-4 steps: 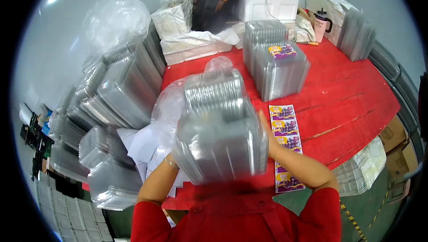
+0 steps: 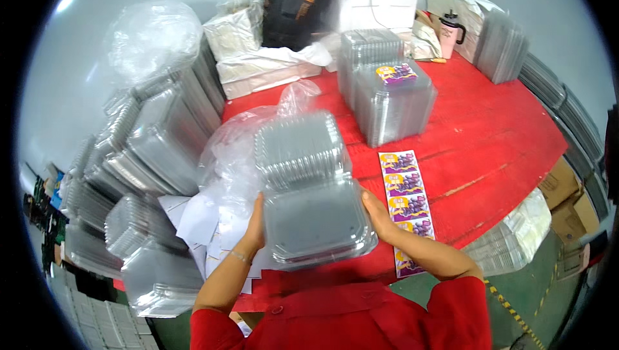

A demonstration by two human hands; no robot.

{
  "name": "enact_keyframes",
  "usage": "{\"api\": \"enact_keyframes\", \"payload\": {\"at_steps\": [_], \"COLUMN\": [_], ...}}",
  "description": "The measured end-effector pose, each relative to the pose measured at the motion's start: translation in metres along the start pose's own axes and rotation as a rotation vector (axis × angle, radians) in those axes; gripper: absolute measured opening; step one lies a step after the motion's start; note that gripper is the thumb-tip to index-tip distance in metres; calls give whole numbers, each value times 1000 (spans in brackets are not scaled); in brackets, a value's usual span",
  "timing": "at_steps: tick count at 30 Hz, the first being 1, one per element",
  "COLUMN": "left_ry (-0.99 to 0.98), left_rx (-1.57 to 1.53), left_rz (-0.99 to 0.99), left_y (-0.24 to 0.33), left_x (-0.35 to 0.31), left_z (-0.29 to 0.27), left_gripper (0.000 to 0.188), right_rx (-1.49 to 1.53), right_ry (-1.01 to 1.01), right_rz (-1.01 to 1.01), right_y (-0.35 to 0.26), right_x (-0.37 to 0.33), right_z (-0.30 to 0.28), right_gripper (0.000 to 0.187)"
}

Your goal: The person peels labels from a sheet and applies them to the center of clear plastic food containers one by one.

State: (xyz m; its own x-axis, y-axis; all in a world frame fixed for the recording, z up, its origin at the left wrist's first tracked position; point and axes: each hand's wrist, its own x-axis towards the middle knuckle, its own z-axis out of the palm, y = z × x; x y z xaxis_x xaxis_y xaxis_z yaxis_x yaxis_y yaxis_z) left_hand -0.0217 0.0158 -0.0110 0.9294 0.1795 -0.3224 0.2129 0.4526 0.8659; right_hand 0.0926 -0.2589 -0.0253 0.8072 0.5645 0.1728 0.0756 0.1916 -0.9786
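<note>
Lowered the clear container stack [image 2: 319,221] since earlier, clasped between left hand [image 2: 255,226] and right hand [image 2: 380,216]: press both sides evenly.

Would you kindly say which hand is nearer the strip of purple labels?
The right hand, just left of the label strip; the left hand is left of the held clear containers.

Open tabletop [image 2: 490,137] rightward, container stack [image 2: 394,110] beyond hands [image 2: 378,216]
</note>
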Motion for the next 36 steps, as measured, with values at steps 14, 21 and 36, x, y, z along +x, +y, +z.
{"api": "enact_keyframes", "payload": {"at_steps": [14, 21, 36], "left_ry": [284, -904, -631], "left_rx": [403, 32, -210], "left_rz": [611, 249, -622], "left_y": [26, 38, -120], "left_x": [-73, -131, -49], "left_z": [21, 115, 222], "left_gripper": [50, 46, 54], "right_rx": [-1244, -1594, -991], "right_ry": [-115, -27, 408], "right_rz": [62, -77, -173], "right_y": [-75, -40, -57], "right_x": [-161, -206, -248], "right_z": [-64, -89, -95], "right_gripper": [89, 47, 33]}}
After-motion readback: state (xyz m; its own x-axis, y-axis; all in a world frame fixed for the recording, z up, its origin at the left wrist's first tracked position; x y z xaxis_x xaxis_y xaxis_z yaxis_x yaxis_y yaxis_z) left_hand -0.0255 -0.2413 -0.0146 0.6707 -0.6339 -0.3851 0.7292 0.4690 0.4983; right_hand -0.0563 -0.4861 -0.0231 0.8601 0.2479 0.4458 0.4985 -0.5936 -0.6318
